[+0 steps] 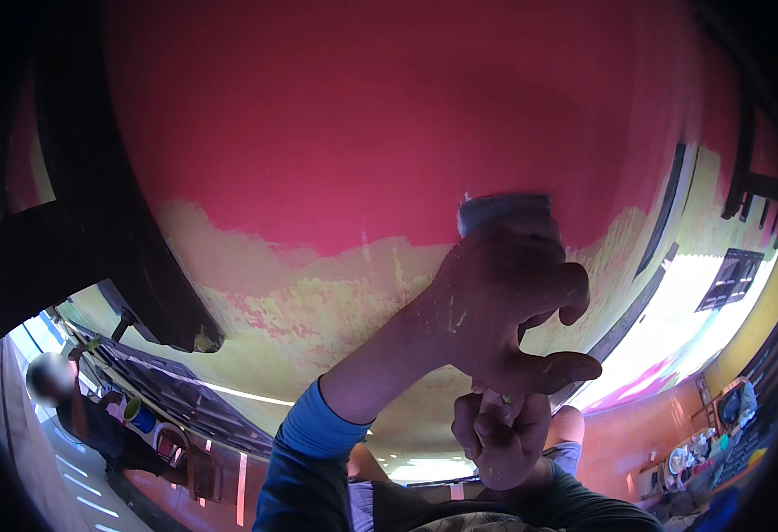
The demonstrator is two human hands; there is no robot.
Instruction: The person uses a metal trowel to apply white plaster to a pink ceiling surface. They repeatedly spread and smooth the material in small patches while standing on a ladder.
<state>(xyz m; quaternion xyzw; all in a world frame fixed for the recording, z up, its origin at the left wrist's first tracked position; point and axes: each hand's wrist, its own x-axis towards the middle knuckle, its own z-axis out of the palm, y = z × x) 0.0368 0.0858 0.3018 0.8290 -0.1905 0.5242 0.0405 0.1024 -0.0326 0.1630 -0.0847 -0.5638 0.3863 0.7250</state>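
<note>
My left hand [504,301], in a blue sleeve, reaches up to a wall [389,133] that is pink above and patchy yellow below. Its fingertips press a flat blue-grey pad [504,211] against the lower part of the pink area; whether it is a sponge or a scraper I cannot tell. Thumb and forefinger stand apart from each other, free of the pad. Below it, close to my body, my right hand [500,439] is closed with its fingers curled. What it holds, if anything, is hidden.
Dark beams [78,177] frame the left side. At lower left stands another person [87,412] near a green and blue bucket [139,414]. A dark window grille [730,278] is at the right, and a heap of household items [695,457] lies at the lower right.
</note>
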